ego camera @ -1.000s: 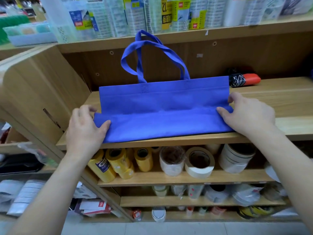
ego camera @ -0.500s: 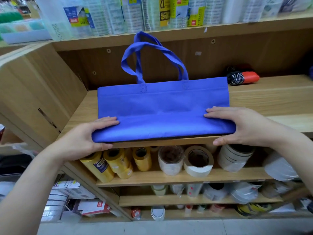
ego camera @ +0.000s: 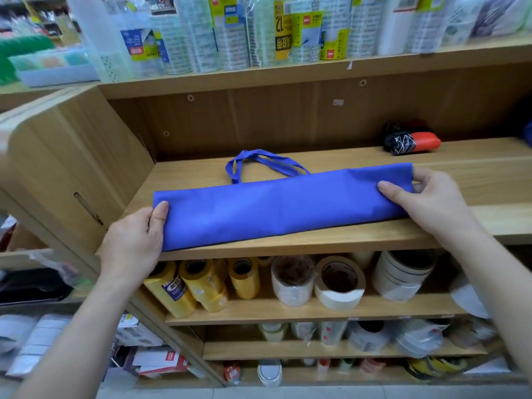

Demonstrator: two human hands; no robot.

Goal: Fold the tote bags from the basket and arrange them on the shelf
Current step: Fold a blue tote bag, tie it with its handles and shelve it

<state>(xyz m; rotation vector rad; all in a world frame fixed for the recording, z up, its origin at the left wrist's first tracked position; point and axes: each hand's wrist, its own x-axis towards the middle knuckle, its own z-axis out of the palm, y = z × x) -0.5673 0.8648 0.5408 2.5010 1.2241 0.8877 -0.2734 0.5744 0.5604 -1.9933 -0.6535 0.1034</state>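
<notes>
A blue tote bag point(ego camera: 276, 205) lies on the wooden shelf point(ego camera: 475, 180), folded into a long narrow strip that slants up to the right. Its handles point(ego camera: 259, 162) lie flat behind the strip, toward the shelf's back. My left hand point(ego camera: 135, 243) grips the strip's left end, thumb on top. My right hand point(ego camera: 429, 197) pinches the right end, thumb on top and fingers behind the edge. No basket is in view.
A folded black and red item point(ego camera: 411, 142) lies at the back right of the same shelf. Tape rolls point(ego camera: 339, 280) fill the shelf below, packaged goods point(ego camera: 259, 30) the one above. A wooden side panel point(ego camera: 72, 156) closes the shelf on the left.
The bag has been folded over once more into a narrower strip. Its handles, upright against the back wall before, now lie flat. Both hands shifted to the strip's ends.
</notes>
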